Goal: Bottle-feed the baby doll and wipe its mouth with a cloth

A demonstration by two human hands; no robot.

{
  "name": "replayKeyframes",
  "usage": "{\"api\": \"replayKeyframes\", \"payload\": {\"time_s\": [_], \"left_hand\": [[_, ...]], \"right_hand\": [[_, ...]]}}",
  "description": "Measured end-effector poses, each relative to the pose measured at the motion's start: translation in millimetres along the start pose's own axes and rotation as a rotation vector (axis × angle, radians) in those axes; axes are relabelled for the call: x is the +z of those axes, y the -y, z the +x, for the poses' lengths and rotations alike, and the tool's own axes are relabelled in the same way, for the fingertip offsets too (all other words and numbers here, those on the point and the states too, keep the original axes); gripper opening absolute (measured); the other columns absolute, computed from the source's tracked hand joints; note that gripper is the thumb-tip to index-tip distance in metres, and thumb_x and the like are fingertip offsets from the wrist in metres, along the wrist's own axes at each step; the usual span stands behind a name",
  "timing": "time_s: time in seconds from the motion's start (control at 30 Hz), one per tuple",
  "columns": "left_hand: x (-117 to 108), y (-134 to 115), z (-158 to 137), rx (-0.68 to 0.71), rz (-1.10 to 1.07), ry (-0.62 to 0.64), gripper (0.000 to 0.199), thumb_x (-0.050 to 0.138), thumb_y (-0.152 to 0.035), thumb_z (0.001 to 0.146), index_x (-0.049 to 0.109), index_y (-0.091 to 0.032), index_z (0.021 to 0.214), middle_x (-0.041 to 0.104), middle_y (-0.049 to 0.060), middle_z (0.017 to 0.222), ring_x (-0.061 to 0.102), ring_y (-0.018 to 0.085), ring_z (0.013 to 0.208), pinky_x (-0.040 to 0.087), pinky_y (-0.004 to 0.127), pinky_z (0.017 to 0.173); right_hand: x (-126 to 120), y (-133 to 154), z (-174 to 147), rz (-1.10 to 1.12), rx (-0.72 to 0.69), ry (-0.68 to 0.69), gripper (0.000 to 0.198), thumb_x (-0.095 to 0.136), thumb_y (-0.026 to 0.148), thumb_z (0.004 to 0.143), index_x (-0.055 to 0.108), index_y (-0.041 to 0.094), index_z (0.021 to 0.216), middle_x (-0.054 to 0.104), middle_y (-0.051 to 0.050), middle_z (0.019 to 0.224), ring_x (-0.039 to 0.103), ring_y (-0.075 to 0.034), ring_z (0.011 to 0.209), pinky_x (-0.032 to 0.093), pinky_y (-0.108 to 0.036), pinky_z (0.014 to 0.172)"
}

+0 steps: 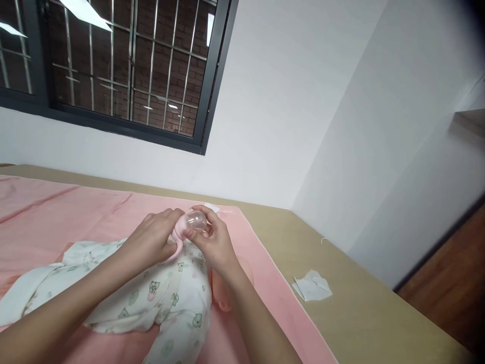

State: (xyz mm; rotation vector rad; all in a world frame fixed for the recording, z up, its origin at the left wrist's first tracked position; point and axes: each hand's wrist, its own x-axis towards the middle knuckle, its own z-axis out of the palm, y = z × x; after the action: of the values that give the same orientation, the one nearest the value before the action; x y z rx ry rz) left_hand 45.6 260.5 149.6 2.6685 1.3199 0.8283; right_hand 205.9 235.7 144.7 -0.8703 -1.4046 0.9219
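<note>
Room: white walls meet in a corner at the right; a dark-framed window [125, 71] with metal bars and a brick wall behind it fills the upper left; brown wooden floor [450, 298] shows at the lower right.
Surface: a tan table [364, 313] runs along the wall, with a pink cloth [94, 207] spread over most of its left part.
Doll: a baby doll [223, 290] lies on the pink cloth below the hands, dressed in a white romper [162, 298] printed with small bear figures; only a bit of its bare pink body shows beside the right forearm.
Pacifier: a pink pacifier [189, 230] with a clear domed cap [196, 221] is held in the air just above the doll, between both hands.
Left hand: the left hand [153, 240] is closed around the pink ring and shield of the pacifier from the left side.
Right hand: the right hand [214, 240] pinches the clear cap with thumb and fingertips from the right, touching the left hand's fingers.
Tissue: a crumpled white tissue [311, 285] lies on the bare table to the right of the cloth, well apart from the hands.
Far edge: a small whitish object [214, 207] sits on the cloth just behind the hands; too hidden to tell what it is.
</note>
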Motion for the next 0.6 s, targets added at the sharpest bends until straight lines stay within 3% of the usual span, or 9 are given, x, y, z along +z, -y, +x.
{"api": "replayKeyframes", "payload": {"time_s": [0.3, 0.6], "left_hand": [[3.1, 3.0, 2.5, 0.022, -0.045, -0.011, 0.024, 0.046, -0.018, 0.075, 0.055, -0.02, 0.097, 0.065, 0.003, 0.092, 0.062, 0.022, 0.081, 0.039, 0.03, 0.066], [-1.3, -1.0, 3.4, -0.016, -0.101, -0.006, 0.041, 0.046, -0.02, 0.07, 0.057, -0.022, 0.11, 0.069, 0.001, 0.101, 0.064, 0.02, 0.079, 0.041, 0.028, 0.067]], "right_hand": [[-5.5, 4.0, -0.1, -0.073, 0.0, 0.022, 0.056, 0.084, 0.035, 0.059, 0.059, 0.025, 0.107, 0.065, -0.002, 0.103, 0.062, -0.017, 0.091, 0.052, -0.03, 0.078], [-8.5, 3.4, 1.1, -0.091, 0.008, 0.022, 0.055, 0.083, 0.034, 0.061, 0.058, 0.025, 0.109, 0.064, -0.002, 0.107, 0.063, -0.017, 0.095, 0.051, -0.031, 0.083]]}}
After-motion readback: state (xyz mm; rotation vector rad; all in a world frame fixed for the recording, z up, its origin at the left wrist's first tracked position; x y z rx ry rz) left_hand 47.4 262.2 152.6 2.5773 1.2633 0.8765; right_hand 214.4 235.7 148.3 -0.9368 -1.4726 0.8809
